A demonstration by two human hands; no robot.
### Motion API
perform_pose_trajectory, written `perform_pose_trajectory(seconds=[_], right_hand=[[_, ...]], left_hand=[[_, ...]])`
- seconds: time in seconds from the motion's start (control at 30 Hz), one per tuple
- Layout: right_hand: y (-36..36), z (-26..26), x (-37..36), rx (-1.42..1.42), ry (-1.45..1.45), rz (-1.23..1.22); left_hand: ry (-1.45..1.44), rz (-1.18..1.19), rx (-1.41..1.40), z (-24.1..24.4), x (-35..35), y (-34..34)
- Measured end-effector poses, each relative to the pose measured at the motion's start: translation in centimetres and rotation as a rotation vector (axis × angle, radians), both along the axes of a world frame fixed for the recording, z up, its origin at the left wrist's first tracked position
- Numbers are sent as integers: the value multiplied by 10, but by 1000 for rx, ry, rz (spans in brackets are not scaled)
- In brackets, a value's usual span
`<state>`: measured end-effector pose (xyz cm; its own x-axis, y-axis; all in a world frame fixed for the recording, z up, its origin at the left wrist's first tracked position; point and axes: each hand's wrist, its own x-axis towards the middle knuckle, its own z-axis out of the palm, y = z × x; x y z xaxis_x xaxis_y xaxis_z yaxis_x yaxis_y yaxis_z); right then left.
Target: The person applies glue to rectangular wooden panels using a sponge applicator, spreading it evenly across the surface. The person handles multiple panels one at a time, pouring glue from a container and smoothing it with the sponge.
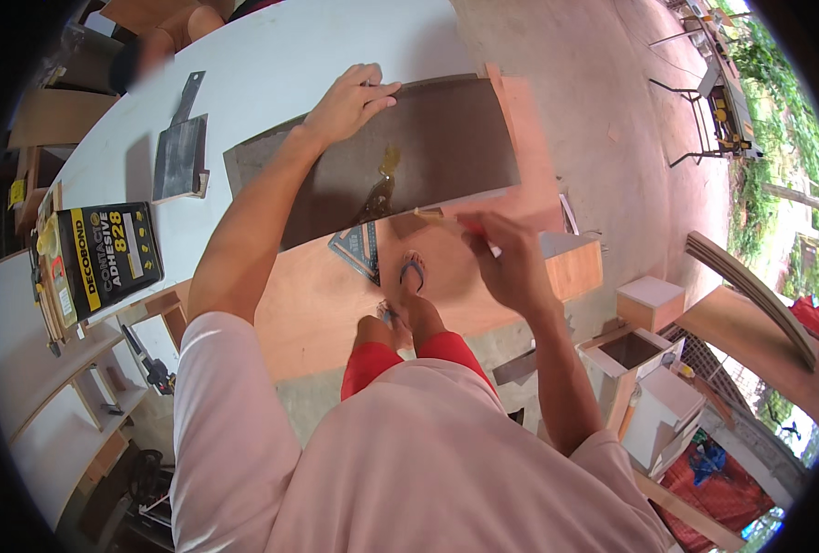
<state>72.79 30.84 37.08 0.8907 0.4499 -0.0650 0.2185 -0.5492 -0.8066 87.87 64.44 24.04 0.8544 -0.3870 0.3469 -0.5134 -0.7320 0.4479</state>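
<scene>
A dark brown panel lies on the white tabletop before me. An amber, glossy puddle of what looks like glue runs across it to the near edge. My left hand grips the panel's far edge, thumb and fingers at the rim. My right hand, apart from the panel and nearer to me, holds a small tool with a red part and a pale yellowish tip. Blur hides its exact kind. The tip is close to the panel's near right edge.
A contact adhesive can stands at the left. A dark sheet offcut and a flat blade lie beyond it. Below the panel, a speed square rests on plywood. Another person's arm shows at top left.
</scene>
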Motion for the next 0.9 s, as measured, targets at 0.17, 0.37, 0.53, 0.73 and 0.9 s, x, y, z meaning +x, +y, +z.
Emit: perform_pose_trajectory(seconds=[0.17,0.37,0.53,0.73,0.9], right_hand=[[-1,0,48,-1,8,-227],[-15,0,58,127,123,-316],[14,-5,45,-29,79,-214],[52,21,46,-158,65,-161],[76,-17,47,-248,-212,28]], left_hand=[[16,18,-107,-2,-13,-3],[68,23,-165,-1,-10,-1],[79,12,-155,-13,-4,-1],[122,-26,-183,-18,-8,-2],[57,-7,-189,-20,-8,-6]])
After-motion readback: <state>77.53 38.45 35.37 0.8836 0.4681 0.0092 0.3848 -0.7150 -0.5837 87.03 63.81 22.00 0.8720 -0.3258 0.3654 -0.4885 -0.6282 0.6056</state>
